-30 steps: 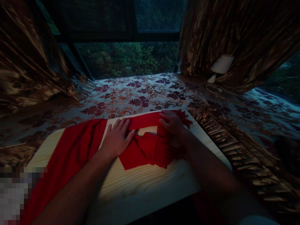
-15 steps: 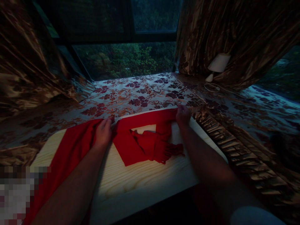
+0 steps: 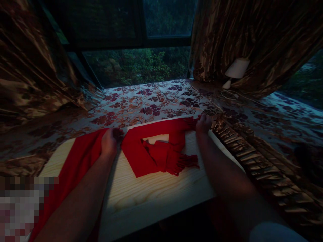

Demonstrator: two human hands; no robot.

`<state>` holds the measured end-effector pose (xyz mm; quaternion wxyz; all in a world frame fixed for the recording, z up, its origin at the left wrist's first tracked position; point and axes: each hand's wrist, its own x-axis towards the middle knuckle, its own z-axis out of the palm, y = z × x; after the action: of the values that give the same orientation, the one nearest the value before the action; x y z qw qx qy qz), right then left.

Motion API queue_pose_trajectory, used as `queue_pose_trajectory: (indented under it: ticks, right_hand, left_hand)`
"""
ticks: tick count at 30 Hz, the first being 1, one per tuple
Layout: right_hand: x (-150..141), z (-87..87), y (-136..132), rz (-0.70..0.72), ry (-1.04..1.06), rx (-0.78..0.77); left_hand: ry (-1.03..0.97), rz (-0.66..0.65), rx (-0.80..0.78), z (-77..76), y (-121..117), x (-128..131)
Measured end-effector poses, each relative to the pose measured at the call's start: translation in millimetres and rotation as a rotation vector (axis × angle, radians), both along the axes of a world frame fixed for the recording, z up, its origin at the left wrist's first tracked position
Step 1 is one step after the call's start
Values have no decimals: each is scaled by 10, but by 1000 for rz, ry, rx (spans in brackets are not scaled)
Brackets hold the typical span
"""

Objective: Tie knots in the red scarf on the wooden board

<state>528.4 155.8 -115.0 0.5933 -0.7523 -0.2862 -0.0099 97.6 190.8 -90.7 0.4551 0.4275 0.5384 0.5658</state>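
Red scarf [image 3: 136, 159] laid folded in a loop on wooden bench [image 3: 151, 191]. Far fringe [image 3: 189, 123] pinched by right hand [image 3: 204, 125] near bench's far edge. Left hand [image 3: 110, 141] curled between scarf's corner and red cloth [image 3: 84, 153]; whether anything is gripped cannot be told. Floral cover [image 3: 151, 97] spread beyond bench; white lamp [image 3: 237, 68] placed near curtain [image 3: 272, 43].

We've got room on the near table [image 3: 141, 198]; looped scarf [image 3: 147, 156] blocks middle, red cloth [image 3: 83, 158] left, ruffled trim [image 3: 262, 174] right.
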Motion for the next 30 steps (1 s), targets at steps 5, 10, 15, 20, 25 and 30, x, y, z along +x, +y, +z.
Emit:
queue_pose_trajectory:
  ticks: [5,10,15,20,25,30]
  right_hand:
    - [-36,24,3,-9,-42,5]
    - [-66,30,-1,-10,-62,-4]
    - [-205,53,-43,141,-270,-88]
    - [-348,80,-75,291,-419,-74]
    - [-392,66,-90,485,-464,-65]
    - [-462,33,-101,679,-604,-108]
  left_hand:
    - [626,-97,156,-36,-77,29]
    - [778,-163,198,1,-155,88]
    - [813,-165,209,23,-164,103]
    - [821,-163,220,-9,-135,104]
    - [818,-145,232,-18,-135,122]
    - [841,-154,290,12,-170,136]
